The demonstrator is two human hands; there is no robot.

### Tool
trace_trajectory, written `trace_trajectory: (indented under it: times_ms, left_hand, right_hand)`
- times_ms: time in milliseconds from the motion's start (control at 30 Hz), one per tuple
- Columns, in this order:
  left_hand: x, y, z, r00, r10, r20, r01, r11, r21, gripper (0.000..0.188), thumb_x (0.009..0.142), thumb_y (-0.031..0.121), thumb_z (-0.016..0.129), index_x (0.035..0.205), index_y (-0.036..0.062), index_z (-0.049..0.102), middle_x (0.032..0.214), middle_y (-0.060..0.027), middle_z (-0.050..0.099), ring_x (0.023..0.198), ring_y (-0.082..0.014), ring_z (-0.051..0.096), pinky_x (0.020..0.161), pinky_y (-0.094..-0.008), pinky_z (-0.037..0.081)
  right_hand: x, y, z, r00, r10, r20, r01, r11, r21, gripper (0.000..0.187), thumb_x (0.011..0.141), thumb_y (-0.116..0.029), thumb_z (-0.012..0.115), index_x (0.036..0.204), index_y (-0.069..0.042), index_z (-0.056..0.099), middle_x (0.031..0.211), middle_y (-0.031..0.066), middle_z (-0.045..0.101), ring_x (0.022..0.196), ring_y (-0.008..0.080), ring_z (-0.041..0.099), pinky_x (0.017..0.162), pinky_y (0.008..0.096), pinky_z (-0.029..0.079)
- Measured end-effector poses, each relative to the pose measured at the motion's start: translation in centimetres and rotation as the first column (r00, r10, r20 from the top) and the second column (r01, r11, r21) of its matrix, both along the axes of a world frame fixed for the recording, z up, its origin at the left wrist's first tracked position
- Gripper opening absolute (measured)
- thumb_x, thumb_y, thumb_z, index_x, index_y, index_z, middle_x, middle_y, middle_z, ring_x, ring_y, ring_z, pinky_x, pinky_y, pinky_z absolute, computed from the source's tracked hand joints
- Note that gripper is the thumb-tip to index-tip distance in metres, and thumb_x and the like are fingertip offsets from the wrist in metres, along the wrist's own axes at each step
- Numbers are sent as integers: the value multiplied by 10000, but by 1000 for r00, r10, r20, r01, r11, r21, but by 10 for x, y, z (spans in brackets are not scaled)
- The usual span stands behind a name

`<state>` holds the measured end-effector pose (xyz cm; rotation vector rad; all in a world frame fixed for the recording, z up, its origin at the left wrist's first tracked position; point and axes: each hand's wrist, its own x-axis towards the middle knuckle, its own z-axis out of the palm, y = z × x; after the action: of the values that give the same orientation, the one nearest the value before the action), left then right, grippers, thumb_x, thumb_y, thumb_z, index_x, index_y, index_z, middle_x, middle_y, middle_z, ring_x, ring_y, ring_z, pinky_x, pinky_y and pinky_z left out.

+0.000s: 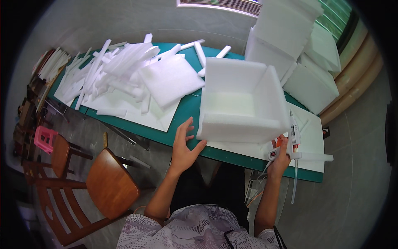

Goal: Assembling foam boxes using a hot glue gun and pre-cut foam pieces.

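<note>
A white foam box (244, 126) with its top uncovered stands at the table's front edge, before me. My left hand (185, 148) is at the box's near left corner, its fingers spread and nothing in them. On the right, my right hand (280, 159) is closed around the handle of a white hot glue gun (294, 132) with an orange trigger. The gun points away from me beside the box's right side, and a clear glue stick (294, 182) sticks out of its back end. A foam strip (317, 157) lies just right of the gun.
Foam strips and offcuts (120, 70) are heaped on the left of the green table (166, 139). A square foam sheet (172, 79) lies beside the heap. Tall foam boxes (286, 29) stand stacked at the back right. Wooden chairs (112, 182) and a pink stool (44, 139) are at left.
</note>
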<state>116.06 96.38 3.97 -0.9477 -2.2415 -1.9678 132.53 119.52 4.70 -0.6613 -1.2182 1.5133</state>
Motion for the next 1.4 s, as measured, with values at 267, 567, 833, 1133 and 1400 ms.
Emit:
trace_trajectory:
  times_ms: [267, 567, 833, 1133, 1400]
  left_hand:
    - [-11, 0, -6, 927, -229, 297, 203, 972, 116, 690, 800, 16, 727, 1399, 32, 384, 1293, -153, 503, 1141, -219, 535, 957, -353, 452]
    - [0, 12, -13, 944, -287, 165, 275, 957, 94, 557, 796, 56, 726, 1301, 23, 493, 1201, -130, 572, 1072, -214, 586, 917, -335, 506]
    - [-2, 28, -3, 957, -286, 43, 289, 950, -115, 579, 780, 47, 729, 1307, 34, 492, 1220, -110, 572, 1092, -211, 585, 956, -340, 489]
    - [-76, -35, -7, 995, -5, 97, -7, 993, 114, 366, 839, 21, 641, 1195, 16, 553, 1090, -63, 622, 882, -121, 597, 771, -258, 513]
    - [-183, -39, -19, 880, 474, -12, -473, 877, -83, 723, 768, 322, 768, 1322, 58, 386, 958, -151, 628, 714, -280, 622, 686, -382, 508]
  right_hand:
    - [-1, -2, 6, 1000, 14, -17, -14, 1000, -16, 334, 973, -270, 568, 1158, 6, 534, 1147, 132, 619, 1086, 205, 592, 967, 401, 484]
    - [31, 20, -7, 997, -40, -59, 39, 999, -17, 326, 967, -277, 580, 1131, 4, 584, 1151, 123, 626, 1067, 199, 606, 958, 371, 496]
    - [52, 22, -1, 985, -164, 57, 170, 979, -110, 350, 963, -268, 586, 1164, 19, 585, 1180, 117, 614, 1077, 194, 599, 965, 346, 491]
    - [68, 22, 2, 991, -114, 68, 111, 993, 46, 497, 1016, -328, 456, 1296, 82, 463, 1304, 199, 543, 1208, 273, 526, 1050, 407, 415]
    - [86, 19, 15, 955, -255, 152, 243, 965, 93, 517, 1029, -357, 401, 1280, 86, 488, 1293, 176, 549, 1215, 272, 515, 1067, 412, 389]
